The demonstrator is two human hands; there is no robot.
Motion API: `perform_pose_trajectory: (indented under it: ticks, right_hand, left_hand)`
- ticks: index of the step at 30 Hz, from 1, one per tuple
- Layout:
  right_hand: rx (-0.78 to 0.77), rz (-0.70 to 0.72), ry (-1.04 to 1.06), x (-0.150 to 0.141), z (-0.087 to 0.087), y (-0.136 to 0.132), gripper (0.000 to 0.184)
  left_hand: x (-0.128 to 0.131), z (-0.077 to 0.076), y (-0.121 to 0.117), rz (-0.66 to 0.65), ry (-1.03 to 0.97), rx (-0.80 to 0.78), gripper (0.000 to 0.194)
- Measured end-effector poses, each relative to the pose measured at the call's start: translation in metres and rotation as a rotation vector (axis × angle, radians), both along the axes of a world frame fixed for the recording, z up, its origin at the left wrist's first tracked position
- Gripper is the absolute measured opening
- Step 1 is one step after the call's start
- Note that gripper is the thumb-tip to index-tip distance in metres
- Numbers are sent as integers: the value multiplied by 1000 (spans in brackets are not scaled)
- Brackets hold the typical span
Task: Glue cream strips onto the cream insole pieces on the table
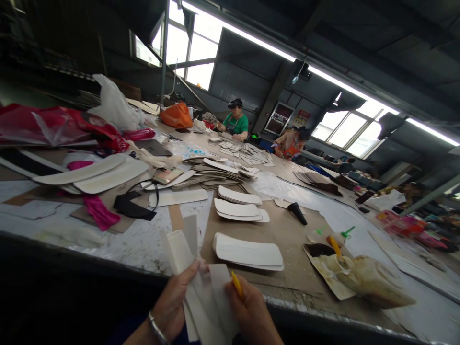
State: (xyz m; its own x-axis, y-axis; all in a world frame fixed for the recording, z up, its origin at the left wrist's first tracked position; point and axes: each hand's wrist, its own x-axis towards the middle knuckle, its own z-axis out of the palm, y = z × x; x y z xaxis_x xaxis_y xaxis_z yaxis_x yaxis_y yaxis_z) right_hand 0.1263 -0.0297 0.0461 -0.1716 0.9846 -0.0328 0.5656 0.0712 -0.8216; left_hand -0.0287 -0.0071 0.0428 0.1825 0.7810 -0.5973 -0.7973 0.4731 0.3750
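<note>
Several white strips [179, 251] are held just off the near edge of the worktop [143, 244], fanned between two curled hands. By the left hand [172, 306], its fingers closed, the long, flat, matt strips are pinched; a smooth metal bangle [157, 328] is worn at the wrist. By the right hand [249, 306], likewise closed, strips are gripped together with a yellow tool [236, 283], of which only a smooth, narrow end is exposed. Close to the near edge, a stack [247, 253] of thin, round-cornered pieces is laid on brown board [287, 230]. Farther right, a stained, bulging container [381, 282] is rested near this edge; toward the left end, magenta cloth [100, 213] is crumpled beside a black strap [134, 203].
</note>
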Motion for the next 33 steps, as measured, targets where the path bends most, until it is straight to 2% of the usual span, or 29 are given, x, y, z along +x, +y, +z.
perform_pose_trajectory:
  ticks: [3,5,8,10,12,17,21,24,28,33]
  right_hand:
    - [-109,-110,202,18,-1,1,39]
    - [-194,-130,230,34,-2,5,37]
    - [-128,-93,67,58,0,20,32]
    - [-87,-34,-106,69,3,37,30]
    - [-143,35,-278,73,8,59,29]
    - [-275,209,-519,58,18,114,27]
    - [-373,328,-630,41,19,141,24]
    - [-417,390,-732,32,18,149,24]
    - [-437,396,-849,25,21,153,19]
    - [-417,407,-927,22,26,156,17]
  left_hand:
    - [-5,-2,11,-22,-32,29,16]
    - [-8,-7,21,-56,14,53,18]
    - [-12,-16,34,-135,178,93,18]
    - [-10,-19,42,-224,291,121,31]
    - [-6,-20,51,-299,418,137,42]
    - [10,-28,78,-377,609,68,31]
    - [12,-35,90,-426,702,27,29]
    - [11,-29,93,-455,771,-19,26]
    - [12,-16,98,-516,867,-43,15]
    - [13,-12,104,-552,981,-14,9]
